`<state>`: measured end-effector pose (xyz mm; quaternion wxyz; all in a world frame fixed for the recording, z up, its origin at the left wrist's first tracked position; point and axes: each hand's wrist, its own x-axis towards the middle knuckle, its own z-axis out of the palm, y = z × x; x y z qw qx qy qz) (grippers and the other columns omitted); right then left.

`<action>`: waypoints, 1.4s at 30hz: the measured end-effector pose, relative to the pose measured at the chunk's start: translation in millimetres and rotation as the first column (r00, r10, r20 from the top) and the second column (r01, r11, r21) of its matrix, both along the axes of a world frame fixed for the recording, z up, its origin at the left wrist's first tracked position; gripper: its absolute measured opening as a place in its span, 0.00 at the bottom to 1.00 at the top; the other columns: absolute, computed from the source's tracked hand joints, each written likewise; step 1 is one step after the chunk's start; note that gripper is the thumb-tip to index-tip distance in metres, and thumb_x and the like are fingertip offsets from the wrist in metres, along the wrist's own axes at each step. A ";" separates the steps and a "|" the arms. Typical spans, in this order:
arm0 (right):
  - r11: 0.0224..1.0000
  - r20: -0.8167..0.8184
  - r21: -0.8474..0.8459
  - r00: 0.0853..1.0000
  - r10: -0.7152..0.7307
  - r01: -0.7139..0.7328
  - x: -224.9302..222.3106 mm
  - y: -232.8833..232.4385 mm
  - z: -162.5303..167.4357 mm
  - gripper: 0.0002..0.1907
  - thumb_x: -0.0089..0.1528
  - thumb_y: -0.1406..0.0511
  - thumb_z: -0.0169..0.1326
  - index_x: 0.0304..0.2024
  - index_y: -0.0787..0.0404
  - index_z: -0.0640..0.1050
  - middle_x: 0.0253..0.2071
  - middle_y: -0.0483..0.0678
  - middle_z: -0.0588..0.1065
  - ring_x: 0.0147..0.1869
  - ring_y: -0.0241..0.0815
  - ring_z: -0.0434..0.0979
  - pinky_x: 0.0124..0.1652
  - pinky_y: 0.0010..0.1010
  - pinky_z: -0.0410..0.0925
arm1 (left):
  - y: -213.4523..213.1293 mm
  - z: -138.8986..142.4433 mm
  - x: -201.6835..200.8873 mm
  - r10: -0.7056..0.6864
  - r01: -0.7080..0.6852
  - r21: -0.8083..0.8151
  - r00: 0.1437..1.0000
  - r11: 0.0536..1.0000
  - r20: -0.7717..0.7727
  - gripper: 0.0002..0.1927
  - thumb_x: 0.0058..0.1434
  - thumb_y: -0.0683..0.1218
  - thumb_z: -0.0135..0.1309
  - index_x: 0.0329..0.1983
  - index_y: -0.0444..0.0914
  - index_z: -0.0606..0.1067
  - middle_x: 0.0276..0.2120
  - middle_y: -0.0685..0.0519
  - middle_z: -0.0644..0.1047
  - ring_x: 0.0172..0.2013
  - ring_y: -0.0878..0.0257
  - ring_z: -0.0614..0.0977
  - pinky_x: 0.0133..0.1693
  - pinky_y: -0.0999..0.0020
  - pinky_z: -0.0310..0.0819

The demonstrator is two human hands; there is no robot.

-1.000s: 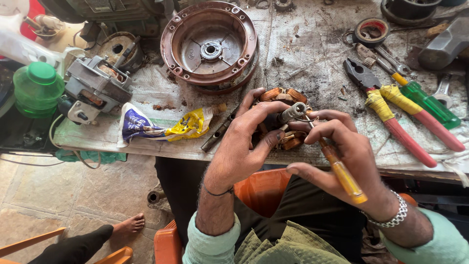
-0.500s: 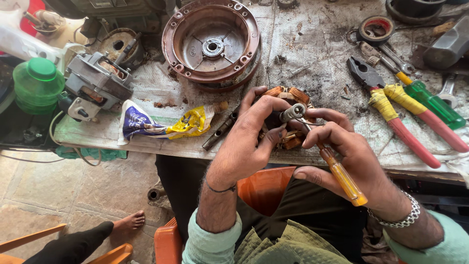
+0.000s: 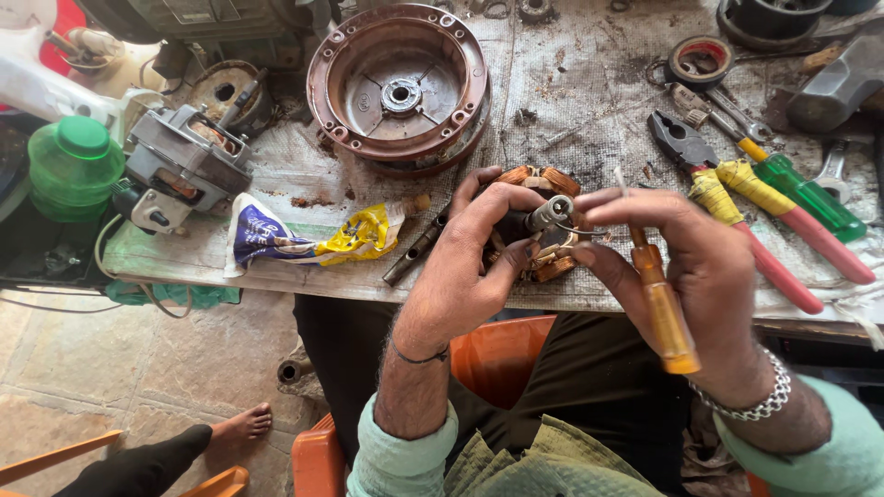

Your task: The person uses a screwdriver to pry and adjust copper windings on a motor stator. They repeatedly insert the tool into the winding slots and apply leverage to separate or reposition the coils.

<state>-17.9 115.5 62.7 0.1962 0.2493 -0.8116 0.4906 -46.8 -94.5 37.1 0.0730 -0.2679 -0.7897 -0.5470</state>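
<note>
My left hand [image 3: 470, 262] grips a small motor armature [image 3: 541, 225] with copper windings and a steel shaft, held over the near edge of the workbench [image 3: 571, 110]. My right hand [image 3: 686, 267] holds a screwdriver with a translucent amber handle [image 3: 661, 308], its blade pointing up, while thumb and forefinger pinch at the armature's shaft end. Both hands touch the armature.
On the bench lie a round brown motor end cover [image 3: 398, 83], a grey motor body [image 3: 184, 166], a crumpled blue-and-yellow wrapper [image 3: 304, 241], red-and-yellow handled pliers [image 3: 737, 207], a green-handled screwdriver [image 3: 792, 184], a tape roll [image 3: 698, 60]. A green jar [image 3: 74, 166] stands left. Another person's foot [image 3: 235, 428] rests on the floor.
My right hand has tilted the amber screwdriver more upright and closed in on the shaft. The left hand keeps its grip on the armature.
</note>
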 end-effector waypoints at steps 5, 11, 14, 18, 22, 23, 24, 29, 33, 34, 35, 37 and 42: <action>0.958 -0.237 0.271 0.971 -0.026 0.092 -4.0 -6.1 35.6 0.12 0.55 0.76 0.64 0.41 0.65 0.80 0.42 0.53 0.78 0.46 0.45 0.82 0.42 0.33 0.77 | -0.1 -0.1 0.6 0.003 -0.004 0.025 1.000 1.000 0.018 0.20 0.57 0.33 0.57 0.54 0.37 0.74 0.53 0.48 0.77 0.69 0.45 0.67 0.71 0.51 0.58; 0.985 -0.149 0.157 0.984 0.094 -0.070 -18.7 -9.0 47.4 0.08 0.60 0.76 0.62 0.40 0.63 0.79 0.43 0.50 0.79 0.46 0.40 0.83 0.46 0.27 0.77 | 0.6 -1.9 0.7 0.009 -0.010 0.024 1.000 1.000 0.009 0.20 0.57 0.33 0.58 0.53 0.37 0.74 0.53 0.48 0.77 0.68 0.45 0.67 0.70 0.51 0.58; 0.992 -0.125 0.073 0.986 0.112 -0.103 -22.6 -11.9 43.4 0.07 0.60 0.74 0.62 0.40 0.64 0.79 0.42 0.51 0.79 0.45 0.39 0.83 0.45 0.26 0.77 | -0.1 -2.3 0.2 0.007 -0.007 0.030 1.000 1.000 0.010 0.19 0.58 0.34 0.58 0.53 0.37 0.73 0.53 0.48 0.77 0.68 0.45 0.68 0.70 0.52 0.59; 0.990 -0.177 0.060 0.975 0.135 -0.126 -25.9 -14.8 41.0 0.07 0.61 0.73 0.62 0.40 0.65 0.78 0.43 0.52 0.79 0.45 0.39 0.83 0.44 0.25 0.77 | 0.0 -2.9 -0.3 0.008 -0.008 0.026 1.000 1.000 -0.010 0.18 0.59 0.34 0.59 0.52 0.38 0.74 0.53 0.48 0.77 0.68 0.46 0.68 0.71 0.52 0.60; 0.976 0.015 -0.177 0.991 0.134 -0.129 -26.6 -18.4 35.7 0.07 0.63 0.74 0.61 0.42 0.67 0.78 0.41 0.49 0.79 0.45 0.36 0.82 0.44 0.23 0.77 | 1.3 -3.3 0.3 0.026 -0.027 0.037 0.999 0.999 0.027 0.20 0.58 0.34 0.57 0.54 0.38 0.74 0.54 0.48 0.77 0.69 0.45 0.67 0.70 0.52 0.60; 0.972 0.052 -0.205 0.990 0.130 -0.117 -26.4 -17.9 34.1 0.06 0.63 0.75 0.61 0.42 0.68 0.78 0.41 0.49 0.79 0.44 0.34 0.82 0.43 0.22 0.76 | 1.4 -3.1 0.2 0.024 -0.025 0.046 0.999 0.999 0.038 0.20 0.58 0.34 0.57 0.54 0.39 0.74 0.55 0.48 0.77 0.70 0.45 0.67 0.70 0.52 0.60; 0.967 0.090 -0.231 0.988 0.127 -0.103 -26.0 -17.3 32.1 0.06 0.63 0.75 0.61 0.42 0.68 0.79 0.40 0.49 0.79 0.43 0.33 0.82 0.42 0.21 0.75 | 1.6 -3.1 0.4 0.022 -0.025 0.055 0.999 0.998 0.050 0.20 0.58 0.34 0.56 0.54 0.39 0.74 0.55 0.49 0.77 0.70 0.45 0.66 0.70 0.51 0.60; 0.942 0.136 -0.333 0.986 0.096 -0.046 -29.1 -17.7 19.7 0.04 0.70 0.74 0.62 0.46 0.70 0.79 0.40 0.50 0.80 0.42 0.31 0.81 0.43 0.19 0.74 | 4.9 -3.8 1.6 0.052 -0.055 0.059 0.997 0.997 0.051 0.20 0.56 0.34 0.57 0.52 0.40 0.76 0.53 0.49 0.79 0.69 0.44 0.67 0.71 0.50 0.59; 0.816 0.252 -0.574 0.935 0.250 -0.063 -33.0 -16.9 18.0 0.03 0.71 0.74 0.60 0.45 0.70 0.79 0.39 0.50 0.80 0.44 0.34 0.82 0.46 0.21 0.75 | 7.5 -5.2 2.7 0.071 -0.078 0.084 0.994 0.993 0.085 0.19 0.56 0.35 0.58 0.51 0.41 0.77 0.53 0.50 0.79 0.70 0.45 0.66 0.70 0.50 0.60; 0.787 0.277 -0.615 0.919 0.282 -0.056 -33.4 -16.8 18.5 0.03 0.71 0.74 0.60 0.45 0.70 0.78 0.39 0.51 0.80 0.44 0.35 0.82 0.46 0.22 0.75 | 8.2 -5.6 3.3 0.077 -0.085 0.091 0.993 0.992 0.090 0.20 0.56 0.34 0.57 0.51 0.41 0.77 0.53 0.50 0.79 0.70 0.45 0.66 0.70 0.50 0.60; 0.774 0.306 -0.633 0.906 0.293 -0.036 -33.0 -15.9 19.6 0.03 0.70 0.74 0.59 0.46 0.70 0.78 0.38 0.51 0.80 0.44 0.35 0.82 0.46 0.22 0.75 | 9.1 -6.1 3.6 0.082 -0.092 0.098 0.992 0.991 0.093 0.20 0.56 0.34 0.57 0.51 0.41 0.77 0.54 0.50 0.78 0.71 0.45 0.66 0.70 0.50 0.61; 0.750 0.328 -0.661 0.888 0.322 -0.028 -32.2 -14.7 20.9 0.03 0.71 0.74 0.58 0.45 0.70 0.78 0.38 0.51 0.80 0.45 0.35 0.82 0.47 0.23 0.75 | 11.0 -7.0 4.0 0.092 -0.102 0.107 0.991 0.989 0.092 0.19 0.56 0.34 0.57 0.51 0.41 0.77 0.53 0.50 0.79 0.71 0.45 0.66 0.69 0.50 0.62; 0.761 0.246 -0.639 0.907 0.341 -0.112 -33.4 -9.6 18.1 0.03 0.70 0.74 0.59 0.45 0.70 0.78 0.41 0.51 0.80 0.46 0.34 0.83 0.52 0.25 0.76 | 12.8 -8.4 3.9 0.126 -0.129 0.092 0.991 0.987 0.041 0.18 0.56 0.34 0.56 0.50 0.40 0.77 0.50 0.50 0.81 0.69 0.45 0.69 0.70 0.50 0.61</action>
